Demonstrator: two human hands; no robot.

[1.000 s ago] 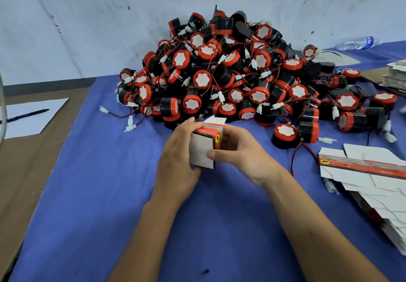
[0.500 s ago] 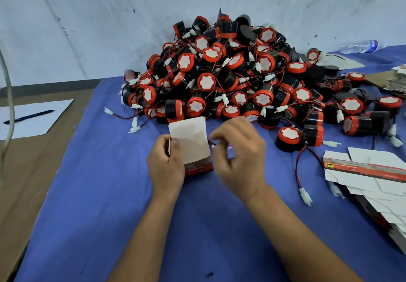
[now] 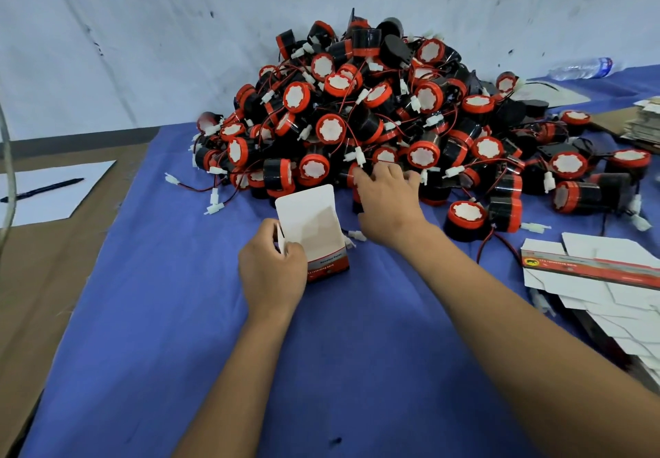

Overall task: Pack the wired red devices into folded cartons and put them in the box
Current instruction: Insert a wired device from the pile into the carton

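My left hand (image 3: 271,265) is holding the carton (image 3: 314,236) upright on the blue cloth (image 3: 178,314) of the counter, fingers and thumb curled round its left side, grip clamped on the cardboard. The carton's top is standing open, its tall white flap (image 3: 307,204) rising at the back, the red printed band facing me low on the front. My right hand (image 3: 387,204) is reaching just past the carton to the near edge of the pile of red devices (image 3: 375,118); the fingers are bending down among the devices at the foot of the heap, touching them, but I cannot tell whether that grip is closing on one or only resting there, since the fingertips are hidden among the pieces. The pile itself is heaping up against the white wall (image 3: 143,29), black bodies with red caps, red wires and small white plugs tangling through it. One device (image 3: 466,220) is lying apart from the heap, just to the right of my right wrist. Further right, a stack of flat cartons (image 3: 607,279) is lying at the cloth's edge, white with a red strip. Far left, a pen (image 3: 43,190) is lying on a sheet of paper (image 3: 53,204) on the bare brown counter (image 3: 35,279). A water bottle (image 3: 580,68) is lying at the far right by the wall.
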